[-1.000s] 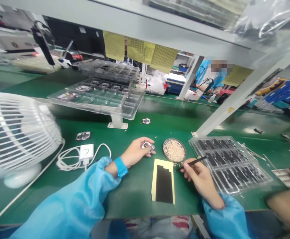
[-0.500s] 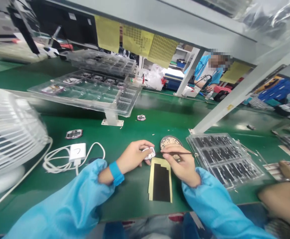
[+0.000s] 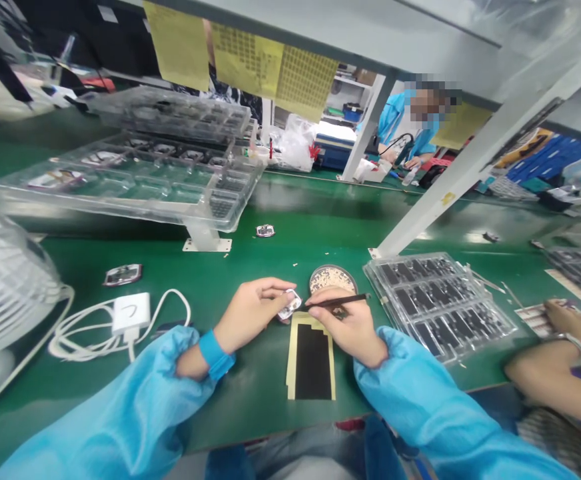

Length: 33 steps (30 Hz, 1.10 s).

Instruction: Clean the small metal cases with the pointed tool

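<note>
My left hand (image 3: 258,308) is closed on a small white-rimmed electronic part (image 3: 289,304), pinched between thumb and fingers. Dark tweezers (image 3: 343,301) lie in the grip of my right hand (image 3: 345,323), their tip close by the part's right side; whether it touches I cannot tell. Below both hands, a yellow backing sheet with a black rectangle (image 3: 313,363) lies on the green bench. Just behind my right hand stands a round dish (image 3: 331,277) of small pale pieces, partly covered by that hand.
Clear trays with dark parts (image 3: 440,303) lie to the right, near a co-worker's arm (image 3: 545,360). Loose small parts (image 3: 265,231) sit farther back and at left. A white charger (image 3: 131,313), its coiled cable and a fan (image 3: 10,287) occupy the left. A shelf post (image 3: 420,207) slants upward.
The view has shifted, so most things sit farther left. The tweezers have swung to tilt more upward at their rear end. The part in my left hand looks more tilted.
</note>
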Available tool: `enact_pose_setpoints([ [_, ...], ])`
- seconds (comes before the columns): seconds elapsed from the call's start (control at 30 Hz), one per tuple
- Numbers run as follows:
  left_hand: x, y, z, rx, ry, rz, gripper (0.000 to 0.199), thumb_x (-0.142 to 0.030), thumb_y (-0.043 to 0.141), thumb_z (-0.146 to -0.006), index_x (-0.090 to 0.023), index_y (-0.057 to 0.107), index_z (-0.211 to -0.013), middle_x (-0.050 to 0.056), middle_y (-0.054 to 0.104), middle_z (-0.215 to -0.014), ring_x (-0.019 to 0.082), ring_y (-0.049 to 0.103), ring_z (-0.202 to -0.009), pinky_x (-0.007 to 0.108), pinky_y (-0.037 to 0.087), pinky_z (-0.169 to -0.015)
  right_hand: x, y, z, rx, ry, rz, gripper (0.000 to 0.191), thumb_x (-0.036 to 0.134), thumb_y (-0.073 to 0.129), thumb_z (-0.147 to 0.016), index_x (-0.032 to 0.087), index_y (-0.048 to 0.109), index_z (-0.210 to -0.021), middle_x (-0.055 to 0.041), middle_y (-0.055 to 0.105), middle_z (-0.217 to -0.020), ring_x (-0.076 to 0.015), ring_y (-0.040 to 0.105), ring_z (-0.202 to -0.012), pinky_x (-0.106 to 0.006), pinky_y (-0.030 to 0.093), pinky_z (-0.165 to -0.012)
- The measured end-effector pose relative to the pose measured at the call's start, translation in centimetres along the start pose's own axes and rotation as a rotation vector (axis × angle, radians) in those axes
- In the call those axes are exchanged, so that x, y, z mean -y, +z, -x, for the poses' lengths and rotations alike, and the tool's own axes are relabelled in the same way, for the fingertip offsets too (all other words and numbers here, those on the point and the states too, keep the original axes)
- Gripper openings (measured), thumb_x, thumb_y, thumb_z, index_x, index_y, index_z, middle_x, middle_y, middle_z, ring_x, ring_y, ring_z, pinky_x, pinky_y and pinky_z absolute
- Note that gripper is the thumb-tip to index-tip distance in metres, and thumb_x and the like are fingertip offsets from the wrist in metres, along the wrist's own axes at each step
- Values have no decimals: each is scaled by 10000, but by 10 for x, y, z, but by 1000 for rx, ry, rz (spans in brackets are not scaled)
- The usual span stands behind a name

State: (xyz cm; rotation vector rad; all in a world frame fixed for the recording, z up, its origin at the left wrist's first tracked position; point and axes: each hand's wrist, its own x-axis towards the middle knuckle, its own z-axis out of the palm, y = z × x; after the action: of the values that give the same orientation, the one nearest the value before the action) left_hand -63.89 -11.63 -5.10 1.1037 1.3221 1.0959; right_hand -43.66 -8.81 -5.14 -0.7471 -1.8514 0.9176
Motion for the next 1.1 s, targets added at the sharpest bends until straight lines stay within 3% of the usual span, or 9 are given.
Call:
enact_pose_setpoints([
  [0.2,-1,1,3,-76,45,30,272,-316,812,-739,-156,775,-956,79,786,-821,176,704,-651,194,435,-402,-1,2,0,-17,79,-6,94,288,739,-861,202,759,-892,-65,762,-893,-205,713,-810,-312,590,-683],
  [0.47,2,2,4,-120,111,38,328,-372,814,-744,-165,763,-994,87,784,-862,195,714,-702,215,482,-452,-5,8,4,-38,263,-173,218,381,742,-855,174,739,-924,-73,748,-893,-153,677,-656,-236,540,-496],
  [0.6,2,1,4,-134,127,47,356,-395,797,-765,-146,742,-1015,90,773,-874,146,657,-610,192,440,-416,-4,8,4,-15,202,-209,148,330,737,-867,189,744,-911,-74,755,-943,-165,705,-722,-246,568,-547],
  [0.8,2,-1,3,-141,130,71,407,-449,788,-775,-135,734,-1028,89,761,-860,144,635,-604,195,404,-404,-1,8,3,52,-6,-172,33,244,739,-869,216,749,-882,-66,782,-930,-217,735,-895,-382,611,-844],
  [0.9,2,-1,2,-152,134,90,410,-451,806,-761,-141,737,-1021,95,775,-900,183,697,-740,225,504,-545,0,7,4,71,-58,-153,36,229,742,-864,216,749,-898,-67,783,-924,-221,739,-887,-390,608,-855],
  [1.0,3,-1,1,-157,153,108,414,-445,825,-747,-143,737,-1016,102,782,-960,208,721,-871,274,556,-757,0,4,4,-10,-72,-127,51,227,725,-877,217,744,-922,-69,778,-922,-225,740,-890,-398,607,-860],
  [1.1,3,0,1,-154,146,114,418,-446,820,-754,-146,731,-1031,104,782,-997,203,722,-875,268,552,-756,0,1,2,-78,-70,-75,62,217,731,-873,227,743,-932,-66,778,-944,-232,740,-916,-405,601,-881],
])
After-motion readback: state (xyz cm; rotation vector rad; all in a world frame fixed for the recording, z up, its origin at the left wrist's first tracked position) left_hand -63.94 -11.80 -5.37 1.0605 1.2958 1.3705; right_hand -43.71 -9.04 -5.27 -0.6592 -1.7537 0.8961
